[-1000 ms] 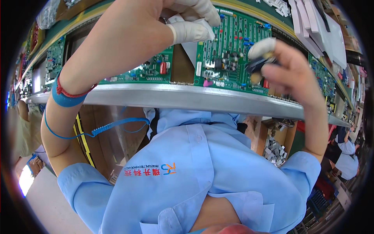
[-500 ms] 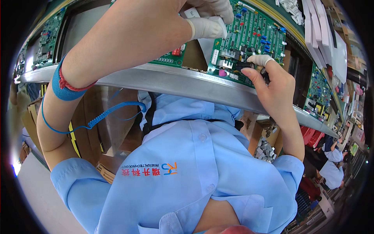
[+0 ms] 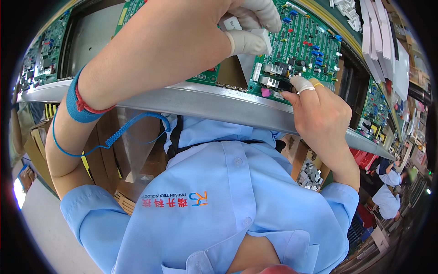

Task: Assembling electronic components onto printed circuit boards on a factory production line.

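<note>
A green circuit board (image 3: pixel 299 52) with many small parts lies in front of me, across the metal rail. My left hand (image 3: pixel 246 32), wearing white finger covers, reaches over the board's left side. Its fingers are bent around a small white block (image 3: pixel 262 40), held at the thumb tip. My right hand (image 3: pixel 321 105) comes from the right and has its thumb and covered forefinger closed on a black component (image 3: pixel 285 85) near the board's front edge. Silver heat sinks (image 3: pixel 269 81) and a pink part (image 3: pixel 266 92) sit just left of those fingertips.
A metal rail (image 3: pixel 196 98) runs along the near side. More boards stand on the line, one at the far left (image 3: pixel 50 50) and one at the right (image 3: pixel 374 109). A blue coiled cord (image 3: pixel 121 132) hangs from my left wristband. White parts (image 3: pixel 349 13) lie beyond the line.
My right thumb and forefinger have come closer together at the black component. The board and both hands appear slightly further right. The left hand keeps the white block.
</note>
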The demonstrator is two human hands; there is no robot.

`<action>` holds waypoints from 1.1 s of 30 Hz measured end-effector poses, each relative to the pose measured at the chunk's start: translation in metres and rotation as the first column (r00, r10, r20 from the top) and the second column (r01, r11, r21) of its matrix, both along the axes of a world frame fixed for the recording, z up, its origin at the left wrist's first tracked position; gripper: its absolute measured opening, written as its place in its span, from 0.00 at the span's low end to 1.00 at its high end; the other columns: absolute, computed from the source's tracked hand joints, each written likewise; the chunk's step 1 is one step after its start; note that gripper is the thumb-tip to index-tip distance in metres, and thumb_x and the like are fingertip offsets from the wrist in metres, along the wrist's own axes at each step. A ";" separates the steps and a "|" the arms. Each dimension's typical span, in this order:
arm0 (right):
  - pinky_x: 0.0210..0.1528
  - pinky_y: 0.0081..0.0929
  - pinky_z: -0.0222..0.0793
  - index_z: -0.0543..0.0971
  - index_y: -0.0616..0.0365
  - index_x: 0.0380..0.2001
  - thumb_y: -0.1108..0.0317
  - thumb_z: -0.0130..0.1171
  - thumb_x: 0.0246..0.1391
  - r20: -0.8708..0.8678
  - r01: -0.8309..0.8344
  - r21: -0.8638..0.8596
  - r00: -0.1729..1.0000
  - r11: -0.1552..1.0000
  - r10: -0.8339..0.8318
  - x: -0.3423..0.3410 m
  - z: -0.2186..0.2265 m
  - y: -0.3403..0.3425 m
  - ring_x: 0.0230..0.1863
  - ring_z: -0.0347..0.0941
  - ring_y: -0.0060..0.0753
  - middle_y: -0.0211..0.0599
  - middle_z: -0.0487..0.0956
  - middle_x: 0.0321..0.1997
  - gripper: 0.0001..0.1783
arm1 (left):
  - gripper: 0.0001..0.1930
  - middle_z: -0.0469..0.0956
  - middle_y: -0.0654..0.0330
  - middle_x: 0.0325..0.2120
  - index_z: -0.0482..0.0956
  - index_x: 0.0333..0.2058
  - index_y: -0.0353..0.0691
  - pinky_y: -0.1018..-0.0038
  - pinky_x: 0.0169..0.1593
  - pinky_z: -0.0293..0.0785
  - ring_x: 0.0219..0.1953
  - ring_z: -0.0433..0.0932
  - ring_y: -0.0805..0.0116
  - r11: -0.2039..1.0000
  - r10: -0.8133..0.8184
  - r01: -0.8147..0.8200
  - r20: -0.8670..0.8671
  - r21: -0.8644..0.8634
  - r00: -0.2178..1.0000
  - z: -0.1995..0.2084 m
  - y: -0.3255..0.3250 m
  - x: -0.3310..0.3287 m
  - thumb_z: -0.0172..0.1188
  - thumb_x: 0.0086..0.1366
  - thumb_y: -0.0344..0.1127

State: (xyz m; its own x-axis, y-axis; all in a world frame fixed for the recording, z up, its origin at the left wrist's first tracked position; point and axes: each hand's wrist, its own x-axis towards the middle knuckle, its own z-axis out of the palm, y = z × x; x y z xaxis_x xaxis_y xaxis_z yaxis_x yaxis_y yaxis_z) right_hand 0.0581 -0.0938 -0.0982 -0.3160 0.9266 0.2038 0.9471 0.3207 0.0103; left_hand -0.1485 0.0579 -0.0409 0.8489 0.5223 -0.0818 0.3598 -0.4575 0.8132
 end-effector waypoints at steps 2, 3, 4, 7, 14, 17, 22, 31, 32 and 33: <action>0.19 0.26 0.66 0.76 0.58 0.29 0.62 0.65 0.49 -0.016 -0.028 0.010 0.999 1.000 0.028 0.001 -0.001 0.001 0.21 0.72 0.30 0.32 0.72 0.23 0.11 | 0.11 0.83 0.55 0.36 0.80 0.42 0.34 0.77 0.39 0.78 0.35 0.82 0.70 0.985 0.058 -0.072 -0.090 -0.160 0.994 -0.004 0.002 0.005 0.65 0.62 0.31; 0.19 0.26 0.66 0.76 0.57 0.29 0.62 0.64 0.49 -0.028 -0.059 0.020 0.998 0.998 0.060 0.002 -0.001 0.001 0.21 0.72 0.29 0.32 0.71 0.22 0.11 | 0.11 0.83 0.55 0.36 0.80 0.42 0.34 0.77 0.39 0.78 0.35 0.82 0.70 0.985 0.054 -0.069 -0.094 -0.157 0.994 -0.006 0.002 0.004 0.65 0.62 0.31; 0.19 0.26 0.66 0.76 0.57 0.29 0.62 0.64 0.49 -0.031 -0.056 0.023 0.998 0.998 0.056 0.002 -0.001 0.002 0.21 0.72 0.29 0.32 0.71 0.22 0.11 | 0.12 0.83 0.55 0.36 0.80 0.43 0.34 0.77 0.38 0.78 0.35 0.82 0.69 0.994 0.023 -0.030 -0.070 -0.107 0.997 -0.007 0.002 0.002 0.65 0.62 0.31; 0.19 0.26 0.66 0.74 0.57 0.28 0.62 0.64 0.48 -0.012 -0.032 0.041 0.999 0.999 0.032 0.003 -0.002 0.004 0.22 0.73 0.29 0.31 0.70 0.21 0.12 | 0.12 0.83 0.55 0.35 0.80 0.43 0.34 0.77 0.37 0.78 0.34 0.82 0.69 0.999 -0.040 0.039 -0.036 -0.026 0.999 -0.001 0.000 0.007 0.65 0.62 0.30; 0.20 0.27 0.66 0.77 0.58 0.32 0.64 0.67 0.46 -0.036 -0.029 0.010 0.999 1.000 0.029 0.006 -0.002 0.000 0.22 0.73 0.32 0.33 0.73 0.23 0.13 | 0.11 0.83 0.56 0.32 0.80 0.43 0.34 0.77 0.36 0.78 0.33 0.82 0.70 0.994 -0.074 0.071 -0.045 -0.078 0.996 -0.003 -0.001 0.013 0.64 0.62 0.30; 0.20 0.27 0.67 0.77 0.58 0.33 0.64 0.67 0.46 -0.033 -0.042 -0.004 0.999 0.999 0.042 0.006 -0.002 0.000 0.22 0.74 0.32 0.33 0.74 0.24 0.13 | 0.11 0.83 0.56 0.32 0.80 0.42 0.34 0.76 0.35 0.78 0.33 0.83 0.69 0.996 0.034 -0.026 0.095 -0.081 0.995 -0.014 -0.008 0.010 0.65 0.62 0.31; 0.19 0.26 0.67 0.76 0.57 0.29 0.61 0.65 0.48 -0.022 -0.029 0.031 0.999 0.999 0.030 0.007 -0.005 0.001 0.22 0.73 0.30 0.32 0.73 0.24 0.12 | 0.10 0.84 0.56 0.32 0.81 0.40 0.34 0.75 0.34 0.78 0.33 0.83 0.68 0.998 -0.037 0.033 -0.068 -0.060 0.997 -0.015 0.003 0.014 0.65 0.62 0.32; 0.18 0.27 0.66 0.76 0.58 0.28 0.62 0.68 0.45 -0.068 -0.028 0.047 0.997 0.998 0.031 0.007 -0.012 -0.002 0.20 0.73 0.33 0.36 0.77 0.27 0.14 | 0.09 0.83 0.57 0.31 0.80 0.39 0.34 0.76 0.36 0.77 0.33 0.82 0.69 0.991 -0.042 0.035 -0.048 -0.130 0.998 -0.019 0.007 0.011 0.65 0.62 0.31; 0.18 0.27 0.66 0.77 0.59 0.29 0.62 0.68 0.45 -0.057 -0.022 0.023 0.998 0.999 0.023 0.007 -0.010 -0.002 0.20 0.73 0.33 0.36 0.77 0.26 0.14 | 0.09 0.83 0.58 0.31 0.80 0.39 0.34 0.77 0.35 0.77 0.32 0.82 0.70 0.991 -0.027 0.020 -0.045 -0.135 0.999 -0.019 0.006 0.012 0.65 0.62 0.31; 0.18 0.27 0.66 0.77 0.59 0.30 0.62 0.68 0.46 -0.047 -0.013 0.000 0.999 1.000 0.013 0.007 -0.008 -0.002 0.20 0.72 0.33 0.37 0.77 0.26 0.14 | 0.09 0.83 0.58 0.31 0.80 0.39 0.34 0.77 0.35 0.77 0.32 0.82 0.70 0.991 -0.032 0.026 -0.044 -0.134 0.999 -0.020 0.005 0.012 0.65 0.62 0.31</action>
